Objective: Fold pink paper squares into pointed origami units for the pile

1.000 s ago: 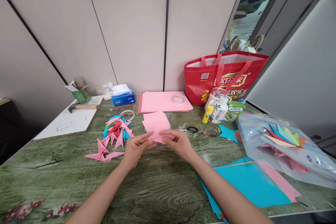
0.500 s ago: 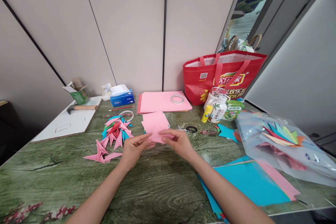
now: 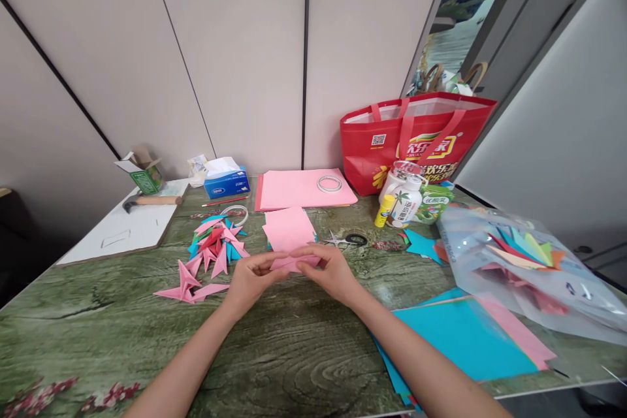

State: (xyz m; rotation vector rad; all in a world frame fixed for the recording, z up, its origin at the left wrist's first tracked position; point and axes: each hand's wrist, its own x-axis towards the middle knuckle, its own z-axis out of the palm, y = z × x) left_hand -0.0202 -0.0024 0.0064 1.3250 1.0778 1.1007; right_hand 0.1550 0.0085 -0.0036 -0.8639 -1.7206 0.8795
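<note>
in the head view, the left hand (image 3: 249, 281) and the right hand (image 3: 334, 273) grasp one small pink paper (image 3: 294, 264) between their fingers (image 3: 309, 251), each holding a side of it, over the tabletop (image 3: 274, 353) and just in front of a pink-topped paper stack (image 3: 290, 228). folded paper pieces (image 3: 214, 249) lie to the left, scissors (image 3: 351, 240) to the right.

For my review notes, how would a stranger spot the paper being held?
On the green wood-patterned table, find the central pink-topped paper stack. The held pink paper is just nearer the camera; unlike the stack, it is pinched between the left hand and right hand.
</note>
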